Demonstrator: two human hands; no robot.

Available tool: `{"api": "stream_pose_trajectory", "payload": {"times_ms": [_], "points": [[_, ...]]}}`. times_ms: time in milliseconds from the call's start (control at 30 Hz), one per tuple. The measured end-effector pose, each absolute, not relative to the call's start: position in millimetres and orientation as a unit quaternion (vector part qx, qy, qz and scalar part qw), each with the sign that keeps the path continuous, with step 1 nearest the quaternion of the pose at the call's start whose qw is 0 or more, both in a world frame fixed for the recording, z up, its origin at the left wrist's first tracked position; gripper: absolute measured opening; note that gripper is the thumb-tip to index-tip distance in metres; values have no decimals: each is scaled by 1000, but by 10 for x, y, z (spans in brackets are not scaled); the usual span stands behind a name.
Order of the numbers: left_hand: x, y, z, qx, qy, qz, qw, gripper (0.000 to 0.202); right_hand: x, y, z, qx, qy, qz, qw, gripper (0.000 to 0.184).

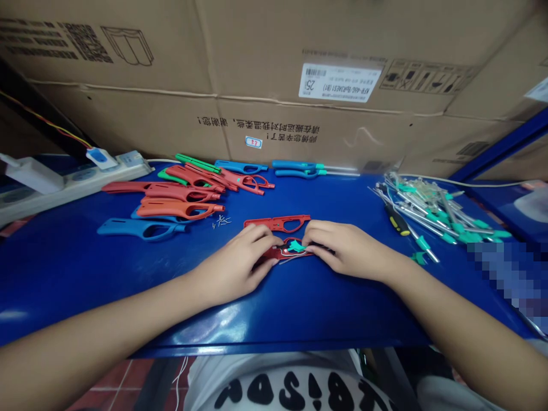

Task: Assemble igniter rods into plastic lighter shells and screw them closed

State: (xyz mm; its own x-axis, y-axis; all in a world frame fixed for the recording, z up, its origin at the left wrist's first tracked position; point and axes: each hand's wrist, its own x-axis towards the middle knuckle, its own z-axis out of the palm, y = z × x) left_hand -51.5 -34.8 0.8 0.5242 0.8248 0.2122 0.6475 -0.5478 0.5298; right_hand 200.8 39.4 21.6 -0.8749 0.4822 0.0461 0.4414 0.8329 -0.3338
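A red lighter casing half [274, 254] lies on the blue table with a green trigger [295, 246], a black part and a white wire in it. My left hand [244, 260] is closed around its left end, thumb on the near edge. The fingers of my right hand [342, 248] pinch together at the right end of the green trigger; the palm hides the casing's tip. Just beyond, the matching red casing half [276, 223] lies separate on the table. A thin metal rod [295, 258] shows along the near side of the worked casing.
Red, orange, green and blue lighter casings [180, 208] lie to the left, near small screws [221, 221]. Blue lighters with metal tubes [299, 168] lie at the back. Rods with green parts [440, 211] and a yellow-black screwdriver [397, 221] are on the right. A cardboard box [257, 68] stands behind.
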Motion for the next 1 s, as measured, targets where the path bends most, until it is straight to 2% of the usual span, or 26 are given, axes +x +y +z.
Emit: {"api": "stream_pose_trajectory", "payload": {"times_ms": [167, 500, 767, 1000], "points": [[-494, -364, -13, 841, 444, 226, 212, 28, 1973, 362, 199, -220, -970, 87, 49, 18], [-482, -368, 5, 836, 441, 232, 229, 29, 1954, 359, 126, -214, -963, 132, 93, 20], [-480, -371, 18, 830, 455, 229, 229, 26, 1932, 351, 79, -141, -985, 0, 95, 21], [-478, -383, 12, 828, 456, 227, 232, 23, 1921, 321, 112, -143, -986, -12, 88, 20]]}}
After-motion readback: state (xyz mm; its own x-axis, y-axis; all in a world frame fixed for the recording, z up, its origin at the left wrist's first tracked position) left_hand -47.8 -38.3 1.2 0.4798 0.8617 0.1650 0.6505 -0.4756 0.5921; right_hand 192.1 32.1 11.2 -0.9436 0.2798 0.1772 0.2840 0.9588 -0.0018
